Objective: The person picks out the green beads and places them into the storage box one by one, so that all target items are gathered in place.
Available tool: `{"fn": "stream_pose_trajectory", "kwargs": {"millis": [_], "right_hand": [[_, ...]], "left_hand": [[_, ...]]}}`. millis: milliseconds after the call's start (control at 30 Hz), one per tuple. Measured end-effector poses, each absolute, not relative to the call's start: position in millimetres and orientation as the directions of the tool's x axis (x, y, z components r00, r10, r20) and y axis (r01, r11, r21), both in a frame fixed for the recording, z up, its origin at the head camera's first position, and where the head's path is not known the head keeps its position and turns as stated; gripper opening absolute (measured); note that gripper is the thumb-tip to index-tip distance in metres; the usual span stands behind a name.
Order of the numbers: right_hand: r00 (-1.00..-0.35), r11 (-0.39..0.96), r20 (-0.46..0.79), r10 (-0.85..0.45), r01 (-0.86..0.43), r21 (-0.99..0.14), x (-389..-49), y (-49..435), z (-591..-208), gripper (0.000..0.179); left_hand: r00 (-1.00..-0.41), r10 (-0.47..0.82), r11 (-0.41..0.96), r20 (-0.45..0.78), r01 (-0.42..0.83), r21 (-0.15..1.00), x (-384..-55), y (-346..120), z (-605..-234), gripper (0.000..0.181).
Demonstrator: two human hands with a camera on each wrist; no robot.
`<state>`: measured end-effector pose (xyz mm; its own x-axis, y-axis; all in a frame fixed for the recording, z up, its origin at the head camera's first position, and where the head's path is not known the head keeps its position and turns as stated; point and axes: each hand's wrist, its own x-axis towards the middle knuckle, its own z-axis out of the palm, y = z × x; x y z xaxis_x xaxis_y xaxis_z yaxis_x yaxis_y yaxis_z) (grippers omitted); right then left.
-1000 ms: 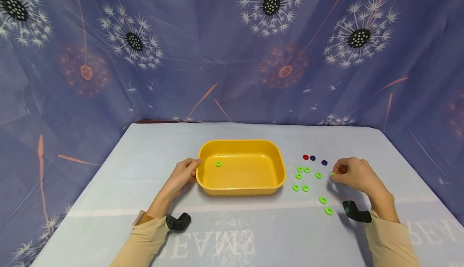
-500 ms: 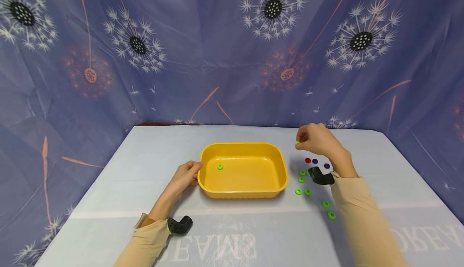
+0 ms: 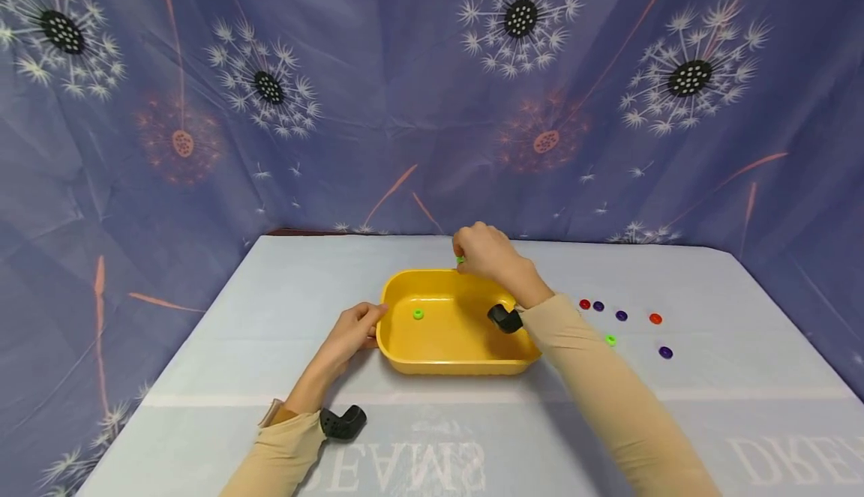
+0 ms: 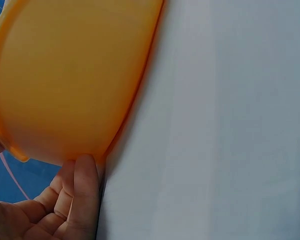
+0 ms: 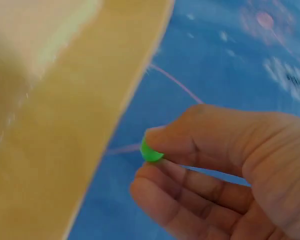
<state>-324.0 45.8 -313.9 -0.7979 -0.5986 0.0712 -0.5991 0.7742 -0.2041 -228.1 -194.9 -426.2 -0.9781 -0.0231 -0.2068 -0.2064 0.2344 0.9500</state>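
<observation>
A yellow plastic tray [image 3: 432, 343] sits mid-table, with one small green ring [image 3: 418, 314] on its floor at the left. My left hand [image 3: 347, 333] grips the tray's left end; in the left wrist view its fingers [image 4: 85, 182] press the outer wall while the thumb lies at the rim. Over the tray's far rim is my right hand [image 3: 487, 253], pinching another small green ring [image 5: 151, 152] between thumb and fingers. The right forearm covers the tray's right part and some of the table beyond it.
Right of the tray lie loose rings: a red one [image 3: 584, 304], an orange-red one [image 3: 655, 318], several dark purple ones [image 3: 622, 315] and a green one [image 3: 610, 340]. A patterned blue curtain [image 3: 378, 107] hangs behind the white-covered table [image 3: 202, 354].
My right hand has lifted a green ring from the table's right side and carried it left to above the tray's far rim. The left hand keeps its hold on the tray.
</observation>
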Motion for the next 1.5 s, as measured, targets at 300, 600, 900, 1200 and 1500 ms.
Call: {"fn": "stream_pose_trajectory", "kwargs": {"millis": [300, 600, 900, 1200, 1500], "right_hand": [[-0.625, 0.618, -0.033, -0.78, -0.761, -0.197, -323, 14, -331, 0.019], [-0.613, 0.645, -0.205, -0.763, -0.746, -0.165, -324, -2, -349, 0.011], [-0.632, 0.675, -0.274, -0.725, -0.731, -0.098, -323, -9, -360, 0.011], [-0.634, 0.675, -0.26, -0.728, -0.731, -0.106, -321, -5, -359, 0.007], [-0.64, 0.633, -0.061, -0.766, -0.735, -0.245, -323, 31, -327, 0.009]], "left_hand": [[-0.976, -0.049, 0.234, -0.21, -0.216, 0.948, -230, -191, -429, 0.036], [-0.974, -0.063, 0.225, -0.217, -0.225, 0.948, -230, -193, -429, 0.036], [-0.976, -0.056, 0.222, -0.21, -0.217, 0.951, -232, -193, -431, 0.037], [-0.979, -0.041, 0.229, -0.202, -0.206, 0.952, -232, -194, -428, 0.038], [-0.977, -0.041, 0.234, -0.209, -0.213, 0.949, -230, -195, -428, 0.042]]}}
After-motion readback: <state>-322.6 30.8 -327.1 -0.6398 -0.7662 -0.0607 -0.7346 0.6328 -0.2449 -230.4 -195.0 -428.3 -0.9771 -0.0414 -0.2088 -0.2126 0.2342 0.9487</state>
